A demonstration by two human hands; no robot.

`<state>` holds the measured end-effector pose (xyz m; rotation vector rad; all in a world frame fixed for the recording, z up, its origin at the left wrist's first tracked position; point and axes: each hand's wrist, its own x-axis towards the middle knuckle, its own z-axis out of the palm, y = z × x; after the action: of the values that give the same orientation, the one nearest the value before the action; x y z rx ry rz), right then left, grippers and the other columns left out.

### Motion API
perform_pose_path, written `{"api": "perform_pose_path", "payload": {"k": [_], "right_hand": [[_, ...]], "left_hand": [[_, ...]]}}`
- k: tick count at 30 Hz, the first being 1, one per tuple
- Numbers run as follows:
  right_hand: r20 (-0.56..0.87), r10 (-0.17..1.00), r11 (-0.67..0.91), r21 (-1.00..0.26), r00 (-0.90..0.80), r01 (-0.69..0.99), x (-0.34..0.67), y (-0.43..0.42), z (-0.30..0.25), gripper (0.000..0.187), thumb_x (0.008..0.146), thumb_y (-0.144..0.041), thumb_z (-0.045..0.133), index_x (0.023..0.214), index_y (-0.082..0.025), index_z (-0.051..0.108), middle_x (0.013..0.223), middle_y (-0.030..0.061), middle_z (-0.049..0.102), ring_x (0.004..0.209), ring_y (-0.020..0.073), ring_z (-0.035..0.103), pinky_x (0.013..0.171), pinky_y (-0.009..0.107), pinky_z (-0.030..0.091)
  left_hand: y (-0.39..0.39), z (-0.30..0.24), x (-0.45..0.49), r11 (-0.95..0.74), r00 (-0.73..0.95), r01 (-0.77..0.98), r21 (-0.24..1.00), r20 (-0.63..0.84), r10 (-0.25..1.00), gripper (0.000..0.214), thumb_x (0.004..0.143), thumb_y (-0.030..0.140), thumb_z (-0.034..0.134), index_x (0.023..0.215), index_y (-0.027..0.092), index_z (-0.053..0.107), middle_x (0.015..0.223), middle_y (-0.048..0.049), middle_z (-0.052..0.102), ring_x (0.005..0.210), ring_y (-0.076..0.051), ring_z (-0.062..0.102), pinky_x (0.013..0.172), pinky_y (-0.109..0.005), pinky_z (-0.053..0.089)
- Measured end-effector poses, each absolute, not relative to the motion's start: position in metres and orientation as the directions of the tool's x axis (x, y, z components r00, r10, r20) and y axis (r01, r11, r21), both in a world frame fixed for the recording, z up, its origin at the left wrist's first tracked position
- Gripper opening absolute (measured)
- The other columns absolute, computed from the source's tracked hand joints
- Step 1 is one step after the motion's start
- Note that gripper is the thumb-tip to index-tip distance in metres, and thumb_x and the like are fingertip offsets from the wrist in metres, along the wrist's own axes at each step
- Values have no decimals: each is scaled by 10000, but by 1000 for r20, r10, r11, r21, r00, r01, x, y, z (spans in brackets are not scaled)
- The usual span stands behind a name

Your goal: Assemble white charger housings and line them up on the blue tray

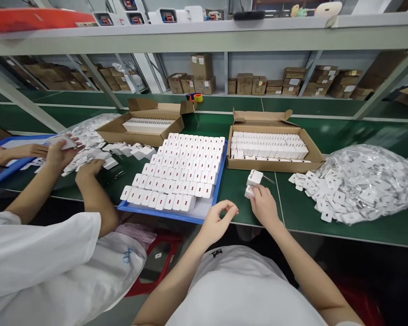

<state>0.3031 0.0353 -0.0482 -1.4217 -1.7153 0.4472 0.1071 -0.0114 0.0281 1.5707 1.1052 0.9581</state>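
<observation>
My left hand [219, 222] hovers at the table's front edge, beside the corner of a blue-rimmed tray [204, 212]. Its thumb and fingers curl together in a pinch, and no object shows between them. With its fingertips, my right hand [265, 207] grips a small white plastic block [249, 192] on the green table. Touching that block's far side is another white block [255, 177] with dark print on top. Thin metal prongs [269, 179] stick out to its right. Rows of white casings [177, 174] with small red marks fill the tray.
Behind my right hand stands an open carton [275, 165] packed with white pieces. A clear bag [370, 181] spills flat white parts at the right. Another carton [139, 136] sits back left. At the left, a co-worker's hands [63, 151] handle white parts. A shelf [204, 41] crosses above.
</observation>
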Motion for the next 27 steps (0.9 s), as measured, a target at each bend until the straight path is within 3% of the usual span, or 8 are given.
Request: {"api": "perform_pose_path", "payload": {"k": [3, 6, 9, 14, 18, 22, 25, 27], "right_hand": [[259, 965, 217, -888, 50, 404, 303, 25, -43, 405, 938, -391, 503, 1252, -141, 552, 1129, 180, 613, 895, 272, 598, 758, 442, 540], [146, 989, 150, -974, -36, 168, 302, 11, -33, 470, 989, -488, 399, 1278, -141, 531, 1016, 141, 667, 710, 192, 617, 585, 328, 543], [38, 983, 11, -989, -181, -147, 302, 1, -23, 460, 987, -513, 428, 1226, -160, 600, 991, 110, 681, 719, 156, 623, 607, 277, 548], [-102, 913, -371, -616, -396, -696, 313, 3, -16, 280, 887, -382, 691, 1105, -207, 697, 924, 34, 657, 758, 98, 602, 703, 199, 537], [-69, 908, -375, -575, -414, -727, 324, 9, -9, 307, 885, -355, 700, 1169, -246, 664, 994, 39, 660, 816, 120, 623, 744, 228, 541], [57, 941, -192, -726, -335, -661, 336, 12, -3, 366, 900, -369, 680, 1245, -352, 558, 1027, 15, 643, 839, 138, 625, 767, 274, 538], [216, 944, 130, -937, -247, -324, 354, 15, 4, 384, 865, -308, 717, 1219, -351, 574, 1031, 23, 608, 885, 160, 610, 789, 298, 533], [370, 897, 387, -922, -239, 22, 366, 17, 11, 419, 825, -278, 745, 1219, -323, 613, 1138, 60, 547, 1016, 213, 580, 865, 367, 527]], "left_hand": [[-4, 34, 106, -152, 272, 212, 965, 91, 958, 227, 949, 371, 547, 1028, 169, 614, 983, -64, 639, 874, -171, 572, 855, -317, 453], [2, 40, 111, -154, 322, 228, 961, 75, 944, 455, 955, 379, 550, 1371, 226, 446, 1302, -101, 563, 1066, -188, 553, 995, -361, 428], [6, 48, 124, -129, 417, 271, 954, 4, 909, 575, 965, 399, 542, 1484, 268, 332, 1468, -100, 459, 1319, -227, 442, 1111, -397, 365], [9, 60, 153, -171, 452, 362, 917, -12, 892, 507, 956, 369, 552, 1441, 277, 435, 1454, -81, 485, 1360, -246, 432, 1161, -424, 339], [7, 70, 172, -98, 341, 326, 940, -20, 940, 513, 942, 364, 570, 1432, 264, 454, 1499, -90, 428, 1381, -255, 411, 1169, -427, 352], [1, 84, 179, -50, 322, 261, 964, -38, 946, 432, 968, 373, 537, 1393, 292, 533, 1513, -73, 422, 1399, -257, 400, 1145, -403, 398], [-5, 92, 178, -98, 391, 258, 961, -11, 920, 422, 977, 337, 533, 1399, 323, 540, 1456, -45, 510, 1403, -241, 398, 1186, -403, 342], [-11, 94, 177, -84, 379, 250, 965, -17, 925, 420, 970, 325, 549, 1389, 334, 549, 1426, -40, 542, 1377, -245, 432, 1158, -394, 381]]}}
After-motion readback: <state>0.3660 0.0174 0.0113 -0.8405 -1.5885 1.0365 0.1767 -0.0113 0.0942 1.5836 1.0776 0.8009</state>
